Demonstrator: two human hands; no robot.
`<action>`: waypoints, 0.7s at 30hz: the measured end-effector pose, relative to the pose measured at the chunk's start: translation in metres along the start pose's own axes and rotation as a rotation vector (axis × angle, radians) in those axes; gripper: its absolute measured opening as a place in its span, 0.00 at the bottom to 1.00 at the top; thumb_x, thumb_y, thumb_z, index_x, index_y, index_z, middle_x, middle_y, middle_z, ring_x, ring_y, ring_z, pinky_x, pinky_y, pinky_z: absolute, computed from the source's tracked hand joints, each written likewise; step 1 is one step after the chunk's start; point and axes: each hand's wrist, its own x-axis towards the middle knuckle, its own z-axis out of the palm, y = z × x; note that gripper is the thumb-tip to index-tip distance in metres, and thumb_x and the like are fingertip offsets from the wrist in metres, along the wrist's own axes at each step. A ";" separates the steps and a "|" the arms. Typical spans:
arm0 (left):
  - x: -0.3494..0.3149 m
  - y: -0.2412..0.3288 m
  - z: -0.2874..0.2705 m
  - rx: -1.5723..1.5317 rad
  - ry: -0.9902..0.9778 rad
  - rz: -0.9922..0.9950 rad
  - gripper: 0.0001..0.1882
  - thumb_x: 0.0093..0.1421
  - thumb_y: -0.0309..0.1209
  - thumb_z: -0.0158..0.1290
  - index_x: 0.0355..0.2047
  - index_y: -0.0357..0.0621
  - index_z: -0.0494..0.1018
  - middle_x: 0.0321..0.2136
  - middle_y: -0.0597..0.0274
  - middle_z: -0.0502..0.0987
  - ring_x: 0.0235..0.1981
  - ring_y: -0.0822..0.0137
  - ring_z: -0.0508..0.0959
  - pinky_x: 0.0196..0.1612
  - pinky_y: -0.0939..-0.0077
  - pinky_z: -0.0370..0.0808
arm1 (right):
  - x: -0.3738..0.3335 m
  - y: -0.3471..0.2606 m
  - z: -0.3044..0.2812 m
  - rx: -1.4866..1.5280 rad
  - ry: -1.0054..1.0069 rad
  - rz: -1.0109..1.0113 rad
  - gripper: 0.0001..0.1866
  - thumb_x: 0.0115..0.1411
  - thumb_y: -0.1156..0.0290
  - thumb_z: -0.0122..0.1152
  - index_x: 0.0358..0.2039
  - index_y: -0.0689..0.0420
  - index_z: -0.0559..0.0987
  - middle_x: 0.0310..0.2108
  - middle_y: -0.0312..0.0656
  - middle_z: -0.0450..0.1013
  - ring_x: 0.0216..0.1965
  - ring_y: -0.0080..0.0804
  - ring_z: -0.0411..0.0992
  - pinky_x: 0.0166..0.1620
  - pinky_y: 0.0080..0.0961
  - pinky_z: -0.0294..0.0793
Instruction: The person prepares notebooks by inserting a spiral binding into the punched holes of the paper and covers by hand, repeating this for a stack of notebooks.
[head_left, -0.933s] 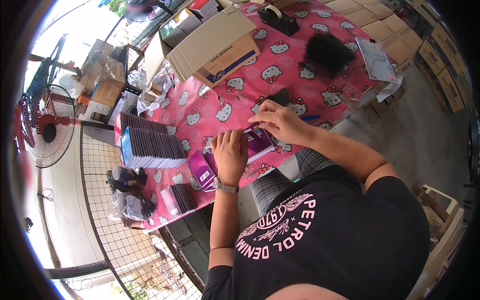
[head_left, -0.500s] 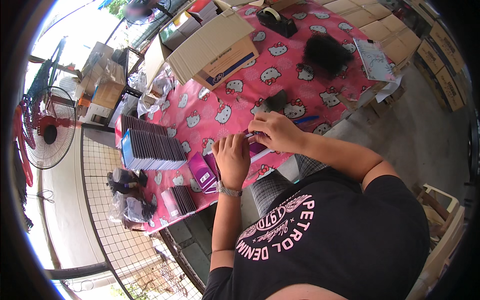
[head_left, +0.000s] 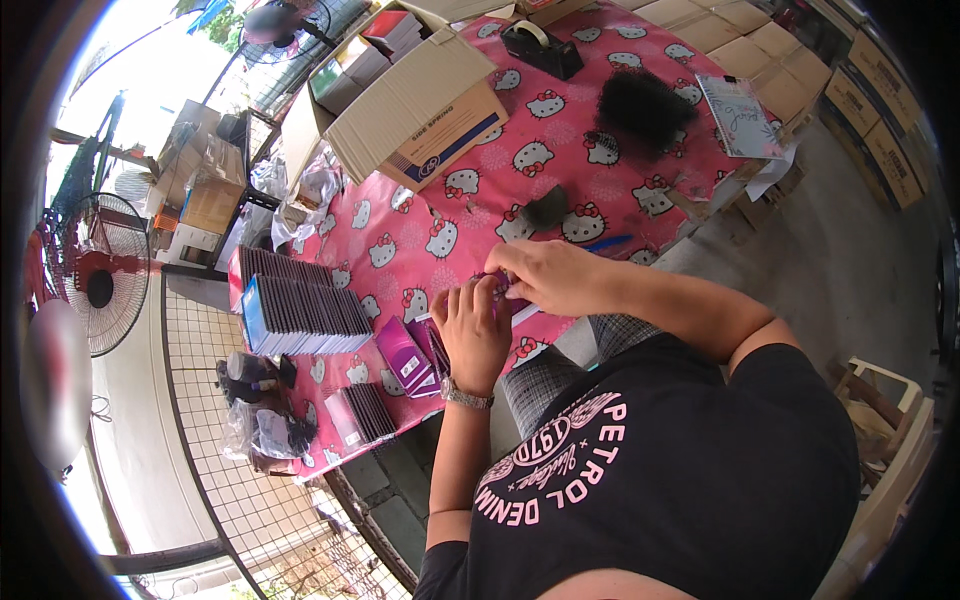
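Observation:
A purple notebook [head_left: 524, 312] lies at the table's near edge, mostly hidden under my hands; a strip of its pale edge shows. My left hand [head_left: 472, 325], with a watch on the wrist, has its fingers bent over the notebook's left part. Close beside it, my right hand [head_left: 548, 277] pinches at the notebook's upper edge, its fingertips almost meeting the left ones. Just left of my left hand are several purple notebooks [head_left: 405, 358]. Beyond my right hand lie a blue pen [head_left: 608, 242] and a dark grey piece [head_left: 546, 208].
Rows of spiral-bound notebooks [head_left: 305, 315] stand at left, with a smaller stack [head_left: 360, 417] nearer. An open carton [head_left: 440, 125], a tape dispenser [head_left: 543, 50], a black mesh-like heap [head_left: 645, 112] and a spiral notepad [head_left: 738, 118] sit farther back on the pink patterned tablecloth [head_left: 400, 262].
My right hand has shifted slightly left and down, its fingers now closer to the left hand. The pale edge that rose between the hands is now covered. The view has tilted a little.

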 end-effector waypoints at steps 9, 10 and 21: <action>-0.007 0.001 -0.002 0.155 0.027 -0.030 0.12 0.63 0.37 0.56 0.43 0.48 0.73 0.43 0.61 0.76 0.49 0.52 0.73 0.64 0.51 0.57 | 0.029 0.190 0.071 -0.867 0.176 0.260 0.31 0.62 0.49 0.58 0.60 0.55 0.70 0.66 0.57 0.59 0.64 0.75 0.55 0.62 0.68 0.57; -0.010 -0.002 -0.001 0.151 0.036 -0.068 0.13 0.61 0.38 0.57 0.43 0.48 0.74 0.43 0.61 0.76 0.50 0.51 0.72 0.63 0.51 0.58 | 0.036 0.185 0.058 -0.725 0.120 0.335 0.31 0.62 0.50 0.59 0.60 0.55 0.71 0.65 0.57 0.60 0.64 0.70 0.57 0.62 0.63 0.58; -0.005 -0.009 0.010 -0.044 0.046 -0.130 0.20 0.49 0.38 0.68 0.39 0.48 0.75 0.40 0.60 0.75 0.47 0.53 0.71 0.51 0.56 0.65 | 0.049 0.044 -0.058 0.131 -0.475 0.106 0.23 0.56 0.63 0.70 0.51 0.58 0.82 0.59 0.47 0.69 0.61 0.34 0.66 0.61 0.31 0.67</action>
